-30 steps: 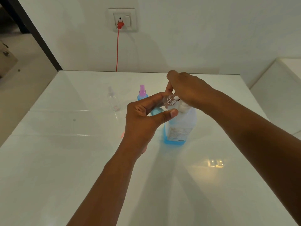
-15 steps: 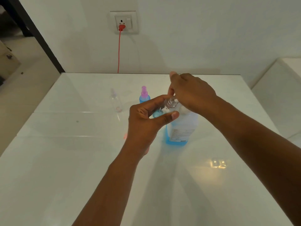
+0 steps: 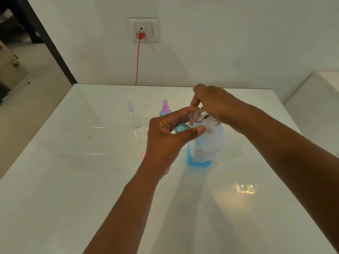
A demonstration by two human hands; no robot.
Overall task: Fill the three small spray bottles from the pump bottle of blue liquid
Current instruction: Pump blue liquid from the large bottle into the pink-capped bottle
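My left hand (image 3: 165,136) grips a small uncapped spray bottle (image 3: 196,115), tilted with its threaded neck at the nozzle of the pump bottle (image 3: 207,145). Blue liquid shows in its lower part between my fingers. The pump bottle is clear with blue liquid low in its base and stands at the table's middle. My right hand (image 3: 216,105) rests on top of its white pump head, fingers curled over it. A small bottle of blue liquid with a pink sprayer (image 3: 165,108) stands behind my left hand. An empty clear spray bottle (image 3: 133,115) stands left of it.
The white glossy table (image 3: 73,180) reaches to a wall with a socket (image 3: 144,30) and a red cord (image 3: 137,59). A small pink object (image 3: 143,154) peeks out by my left wrist. A white surface (image 3: 315,99) stands at the right.
Both hands keep their hold at the pump nozzle. My right hand sits slightly lower on the pump head than a second ago. The standing bottles have not moved.
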